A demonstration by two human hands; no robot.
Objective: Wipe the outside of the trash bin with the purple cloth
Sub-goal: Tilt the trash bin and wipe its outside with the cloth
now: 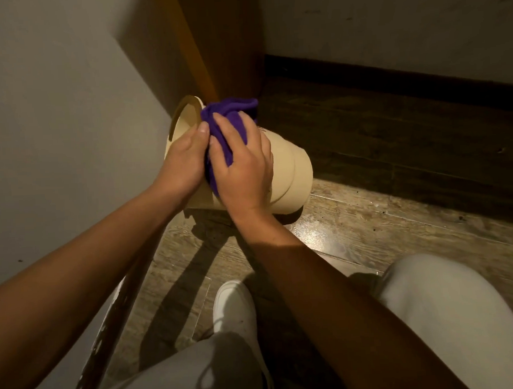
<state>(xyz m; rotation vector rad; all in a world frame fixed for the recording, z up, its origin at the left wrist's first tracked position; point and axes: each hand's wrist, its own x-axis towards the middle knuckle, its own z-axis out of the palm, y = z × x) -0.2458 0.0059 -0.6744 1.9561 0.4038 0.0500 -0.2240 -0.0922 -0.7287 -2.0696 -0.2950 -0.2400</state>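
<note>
Head view: looking down at a cream trash bin [289, 163] tipped on its side on the floor [370, 233], long axis running from open mouth at upper left to base at lower right. Left hand [185, 159] steadying the rim end, grip curled around the wall, thumb touching the purple cloth [230, 118]. Right hand [245, 165] pressing the bunched cloth flat onto the upper side, grip spread across it. Likely wiping next toward the bare base end, lying right of the cloth, nearer the right hand.
</note>
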